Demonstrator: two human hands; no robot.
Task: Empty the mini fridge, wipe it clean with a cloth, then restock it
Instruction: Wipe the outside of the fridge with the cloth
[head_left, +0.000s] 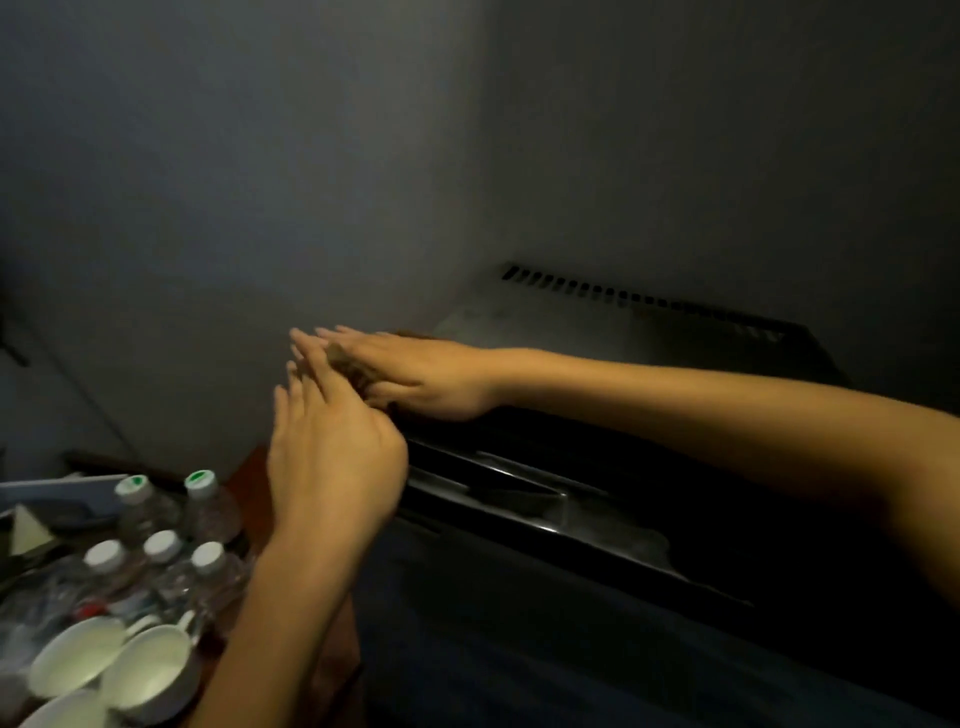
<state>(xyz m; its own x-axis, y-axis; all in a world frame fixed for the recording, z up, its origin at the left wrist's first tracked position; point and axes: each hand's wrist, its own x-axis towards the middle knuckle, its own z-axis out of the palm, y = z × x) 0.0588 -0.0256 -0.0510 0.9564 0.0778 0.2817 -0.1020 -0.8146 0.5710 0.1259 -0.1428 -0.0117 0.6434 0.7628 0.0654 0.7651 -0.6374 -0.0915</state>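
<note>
left of the fridge (597, 322), capped bottles (156, 545) stand behind white cups (148, 670).

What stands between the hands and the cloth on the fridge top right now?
Nothing visible. The right hand lies flat on the brown cloth at the left front corner of the fridge top, and the left hand meets it from the left. The bottles stand lower left, apart.
</note>
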